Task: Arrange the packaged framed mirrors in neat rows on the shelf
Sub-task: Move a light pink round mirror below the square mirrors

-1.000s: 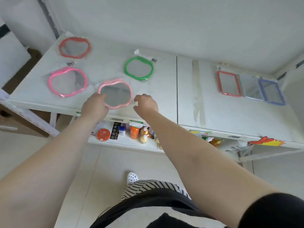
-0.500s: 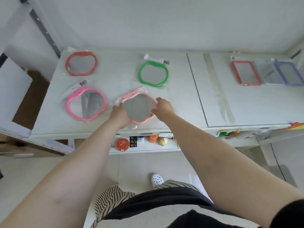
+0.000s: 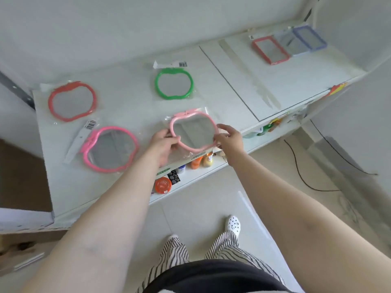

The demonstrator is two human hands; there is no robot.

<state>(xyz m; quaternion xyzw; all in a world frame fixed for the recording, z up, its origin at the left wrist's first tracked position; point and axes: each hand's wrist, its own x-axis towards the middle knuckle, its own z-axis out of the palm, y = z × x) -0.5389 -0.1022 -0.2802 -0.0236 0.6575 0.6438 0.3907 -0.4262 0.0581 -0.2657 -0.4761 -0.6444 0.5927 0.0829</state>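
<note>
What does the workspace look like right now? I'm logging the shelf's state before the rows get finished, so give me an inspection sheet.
Surface: white shelf top, two panels with a seam between them.
Job's things: light pink mirror at the front edge; hot pink mirror front left; red mirror back left; green mirror back centre; red rectangular mirror, clear-framed one and blue one overlapping in a row at far right.
Clutter: bottles and an orange round item on the lower shelf.
Grippers: left hand and right hand grip opposite sides of the light pink mirror.
Cables: black cable on the floor at right.
Surroundings: white wall, tiled floor.
</note>
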